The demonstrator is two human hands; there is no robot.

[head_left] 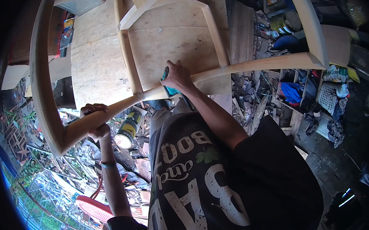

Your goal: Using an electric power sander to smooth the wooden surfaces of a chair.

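A pale bare-wood chair frame [249,65] lies on a plywood work surface [99,65], its curved rail running from lower left to upper right. My left hand [95,119] grips that rail near its left corner. My right hand [176,76] is closed on a small teal power tool [168,89], pressed against the rail where an inner slat meets it. A dark cord runs from the tool down toward my body. My black printed shirt fills the lower middle.
A yellow and black can [127,129] stands under the rail. Wood scraps and debris litter the ground. At right sit paint tins [287,22], blue cloth [292,92] and a white basket [329,96]. A red object [95,209] lies at lower left.
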